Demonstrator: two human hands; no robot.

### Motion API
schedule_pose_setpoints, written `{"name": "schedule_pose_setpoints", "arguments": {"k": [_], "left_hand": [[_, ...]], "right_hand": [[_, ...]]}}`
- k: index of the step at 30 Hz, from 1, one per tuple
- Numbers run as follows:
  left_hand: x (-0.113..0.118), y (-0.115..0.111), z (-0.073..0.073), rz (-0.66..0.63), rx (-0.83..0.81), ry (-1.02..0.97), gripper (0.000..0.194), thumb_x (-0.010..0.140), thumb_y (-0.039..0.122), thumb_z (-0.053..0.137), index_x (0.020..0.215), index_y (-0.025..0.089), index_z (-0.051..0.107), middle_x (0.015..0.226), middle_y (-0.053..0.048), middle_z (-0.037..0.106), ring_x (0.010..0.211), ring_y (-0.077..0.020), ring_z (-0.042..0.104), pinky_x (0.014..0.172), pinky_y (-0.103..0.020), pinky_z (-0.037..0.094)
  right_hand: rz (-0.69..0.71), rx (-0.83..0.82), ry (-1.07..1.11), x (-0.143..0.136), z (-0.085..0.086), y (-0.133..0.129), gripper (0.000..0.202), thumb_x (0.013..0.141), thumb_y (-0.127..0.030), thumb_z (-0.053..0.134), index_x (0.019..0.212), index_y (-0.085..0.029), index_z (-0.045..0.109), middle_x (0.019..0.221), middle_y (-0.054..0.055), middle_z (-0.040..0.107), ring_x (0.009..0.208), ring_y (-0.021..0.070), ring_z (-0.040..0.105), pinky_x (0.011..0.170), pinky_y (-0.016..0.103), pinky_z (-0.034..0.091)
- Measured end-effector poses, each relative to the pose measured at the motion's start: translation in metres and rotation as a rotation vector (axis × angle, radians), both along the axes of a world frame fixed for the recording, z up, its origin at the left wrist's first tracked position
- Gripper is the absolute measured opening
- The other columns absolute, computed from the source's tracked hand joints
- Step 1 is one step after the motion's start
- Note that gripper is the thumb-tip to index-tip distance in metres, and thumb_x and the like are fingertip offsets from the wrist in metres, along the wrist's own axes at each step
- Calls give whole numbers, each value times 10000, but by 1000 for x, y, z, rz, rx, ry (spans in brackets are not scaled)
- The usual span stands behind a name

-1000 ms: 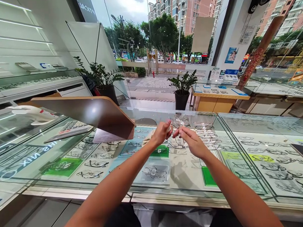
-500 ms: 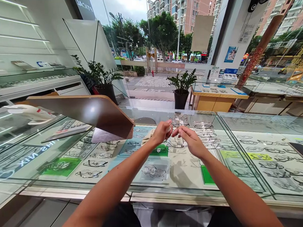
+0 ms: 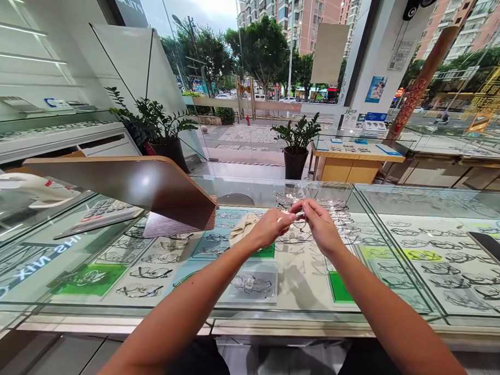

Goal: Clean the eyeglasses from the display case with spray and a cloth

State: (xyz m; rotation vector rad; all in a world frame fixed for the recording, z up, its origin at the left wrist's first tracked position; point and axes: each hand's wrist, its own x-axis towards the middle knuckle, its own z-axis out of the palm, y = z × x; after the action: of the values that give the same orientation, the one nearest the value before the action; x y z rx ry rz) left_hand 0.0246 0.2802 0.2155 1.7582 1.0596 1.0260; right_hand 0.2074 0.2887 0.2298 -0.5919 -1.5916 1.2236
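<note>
My left hand point(image 3: 274, 226) and my right hand point(image 3: 320, 224) meet fingertip to fingertip above the glass display counter point(image 3: 303, 308). Both are closed in a pinch. What they hold is too thin and small to make out against the eyeglasses behind. Just beyond my fingers shows a faint, clear, lens-like outline point(image 3: 305, 188); whether it is held, I cannot tell. A crumpled beige cloth point(image 3: 243, 229) is beside my left wrist. Under the glass lie several rows of eyeglasses point(image 3: 150, 272), some on green mats point(image 3: 339, 287).
A brown tilted board point(image 3: 163, 185) stands on the counter at left, near a calculator point(image 3: 99, 214) and a white curved object point(image 3: 32, 189). At the right edge lies a dark flat device point(image 3: 492, 253). Potted plants point(image 3: 295, 147) stand beyond the counter, before the window.
My left hand has turned from an upright fist to a flatter pinch and moved right to meet my right fingertips. The view has shifted slightly.
</note>
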Motion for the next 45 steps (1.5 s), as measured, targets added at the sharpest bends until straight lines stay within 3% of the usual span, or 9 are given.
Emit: {"name": "schedule_pose_setpoints", "arguments": {"k": [3, 6, 8, 11, 13, 16, 23, 31, 45], "left_hand": [[1, 0, 2, 13, -3, -81, 706, 884, 775, 519, 464, 223, 383, 451, 20, 333, 460, -106, 271, 503, -307, 221], [-8, 6, 6, 127, 68, -128, 680, 938, 763, 408, 532, 219, 463, 503, -11, 435, 504, -138, 382, 550, -316, 320], [-22, 15, 6, 239, 166, -123, 622, 975, 708, 374, 649, 209, 549, 631, -47, 562, 624, -177, 507, 652, -332, 422], [-48, 35, 0, 459, 276, -92, 380, 987, 531, 440, 849, 210, 589, 875, -75, 665, 835, -217, 594, 822, -353, 487], [-67, 49, -7, 646, 226, -29, 267, 1002, 421, 408, 988, 222, 584, 1004, -80, 692, 933, -228, 624, 879, -354, 502], [-89, 64, -21, 757, 173, 27, 225, 1017, 381, 430, 1079, 224, 578, 1096, -90, 691, 984, -239, 624, 913, -373, 499], [-110, 71, -39, 788, 166, 167, 191, 933, 354, 655, 1058, 211, 672, 1142, -85, 707, 1063, -249, 643, 984, -372, 499], [-121, 76, -52, 848, 61, 207, 315, 935, 285, 658, 1234, 184, 657, 1174, -112, 770, 1104, -270, 706, 984, -382, 523], [-116, 70, -45, 867, -9, 200, 407, 919, 318, 673, 1306, 205, 612, 1289, -133, 753, 1186, -290, 708, 1009, -392, 531]], "right_hand": [[-30, 11, 3, 0, 0, 0, 342, 1060, -521, 527, 954, -256, 715, 1092, 67, 755, 1006, 235, 674, 890, 371, 549], [-104, 29, 3, 2, -2, 4, 362, 1063, -542, 509, 961, -258, 709, 1086, 71, 761, 999, 244, 673, 895, 385, 551], [-136, 36, 7, 4, -3, 7, 367, 1064, -550, 499, 975, -259, 704, 1089, 73, 763, 1007, 250, 676, 891, 387, 551], [-165, 54, -19, 5, -5, 10, 372, 1068, -544, 478, 981, -259, 700, 1082, 77, 760, 1000, 251, 672, 857, 374, 547], [-182, 58, -42, 4, -7, 11, 368, 1068, -533, 473, 978, -257, 699, 1070, 78, 758, 978, 248, 664, 825, 364, 539], [-195, 41, -37, 4, -8, 13, 346, 1055, -510, 495, 967, -254, 711, 1051, 75, 759, 947, 240, 646, 790, 352, 521], [-181, 23, -24, 3, -10, 16, 327, 1034, -485, 525, 929, -248, 724, 1020, 70, 753, 924, 231, 615, 761, 345, 488], [-167, -2, -28, 3, -10, 14, 326, 1019, -495, 546, 920, -246, 732, 999, 65, 755, 924, 228, 605, 769, 338, 474], [-144, -35, 2, 2, -12, 13, 315, 1020, -499, 570, 921, -260, 750, 1015, 49, 736, 935, 220, 582, 788, 336, 441]]}}
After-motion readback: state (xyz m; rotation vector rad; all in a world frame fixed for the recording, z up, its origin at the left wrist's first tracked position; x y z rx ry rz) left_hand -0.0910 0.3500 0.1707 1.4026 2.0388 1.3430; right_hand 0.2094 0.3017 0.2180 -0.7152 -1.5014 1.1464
